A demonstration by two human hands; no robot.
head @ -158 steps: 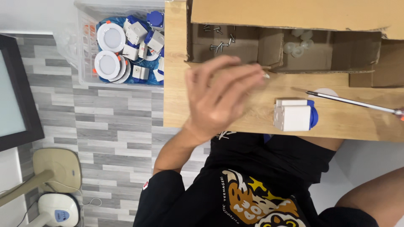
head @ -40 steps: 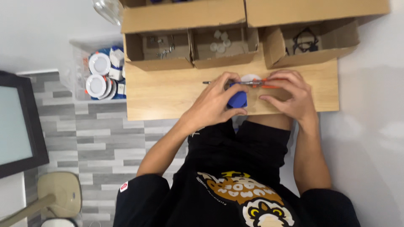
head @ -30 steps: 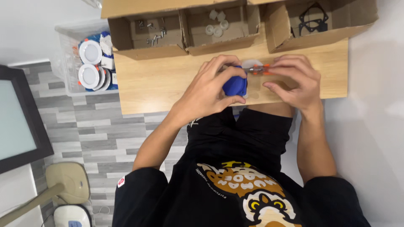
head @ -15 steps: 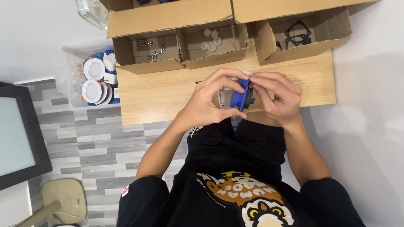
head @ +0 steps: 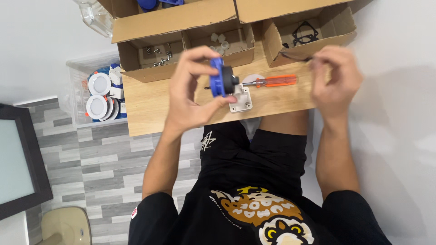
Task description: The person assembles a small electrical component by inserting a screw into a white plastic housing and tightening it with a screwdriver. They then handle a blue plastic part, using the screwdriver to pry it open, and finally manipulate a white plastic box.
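My left hand [head: 193, 93] grips a blue round part [head: 218, 77] with a black centre, held on edge over the wooden table [head: 150, 102]. A white square housing [head: 240, 97] sits right below it, touching my fingers. An orange-handled screwdriver [head: 272, 81] lies on the table just right of the part, its tip pointing at it. My right hand [head: 336, 77] is further right, fingers curled at the front edge of a cardboard box with black gaskets [head: 304, 31]. A thin dark piece shows at its fingertips; I cannot tell whether it is held.
Two more open cardboard boxes stand at the back of the table, one with small screws [head: 154, 50], one with small pale parts [head: 220, 41]. A clear bin [head: 77, 97] of round white and blue parts stands left of the table. A dark screen [head: 18, 163] is at the far left.
Both hands were together on the blue part. Now my right hand has moved away to the right-hand box, the screwdriver lies on the table, and my left hand alone holds the part.
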